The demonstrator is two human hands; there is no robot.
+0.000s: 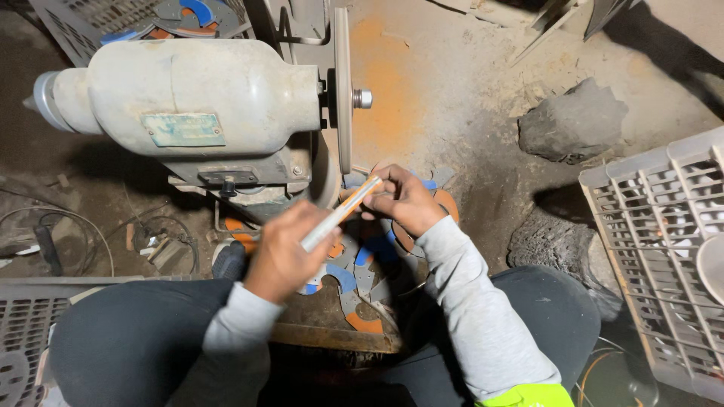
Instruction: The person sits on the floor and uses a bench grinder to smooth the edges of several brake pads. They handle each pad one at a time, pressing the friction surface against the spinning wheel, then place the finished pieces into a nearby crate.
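While the grinding wheel stands edge-on just above my hands, bare floor lies open to its right. My left hand and right hand both grip the metal strip, slanting below the wheel.

A long, narrow metal strip lies slanted between both hands, its upper end toward the thin grinding wheel; it is pale grey along most of its length, with an orange edge near the upper end; the left hand holds its lower end, the right hand pinches its upper end; it is blurred.
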